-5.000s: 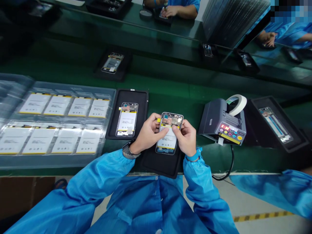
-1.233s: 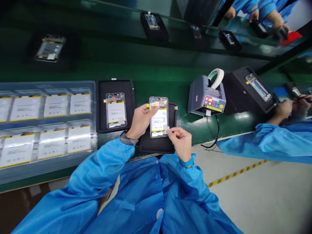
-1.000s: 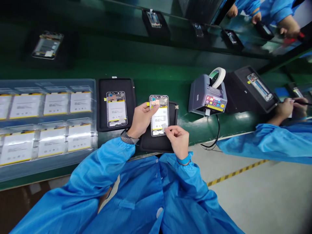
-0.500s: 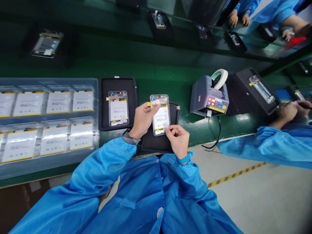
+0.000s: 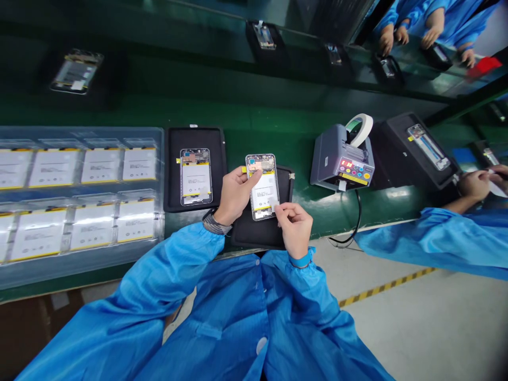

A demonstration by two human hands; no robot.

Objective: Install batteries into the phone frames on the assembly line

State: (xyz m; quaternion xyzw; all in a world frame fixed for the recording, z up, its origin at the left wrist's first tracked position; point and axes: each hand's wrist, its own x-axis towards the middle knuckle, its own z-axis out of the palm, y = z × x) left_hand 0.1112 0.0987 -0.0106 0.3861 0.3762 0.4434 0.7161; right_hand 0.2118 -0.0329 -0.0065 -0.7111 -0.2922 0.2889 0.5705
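An opened phone [image 5: 263, 190], its white battery and circuit board showing, is tilted up slightly above a black foam pad [image 5: 257, 235]. My left hand [image 5: 235, 193] grips it by the left edge, the thumb lying over the board. At the phone's lower right, my right hand [image 5: 296, 225] pinches a small pale piece of tape [image 5: 273, 204] between thumb and forefinger, against the battery's lower corner. Left of my hands, a second opened phone [image 5: 196, 180] lies on another black pad [image 5: 172, 198].
A clear plastic tray [image 5: 159, 185] of several batteries stands at left. To the right sits a tape dispenser [image 5: 343, 159] with a white roll and a cable. Beyond it are a black pad with a phone [image 5: 428, 145] and a co-worker's hands [image 5: 476, 182]. More phones lie on the far line.
My right hand has shifted slightly right and outward along the phone's lower edge, still pinching the tape. My left hand keeps its hold. The whole view has turned a little.
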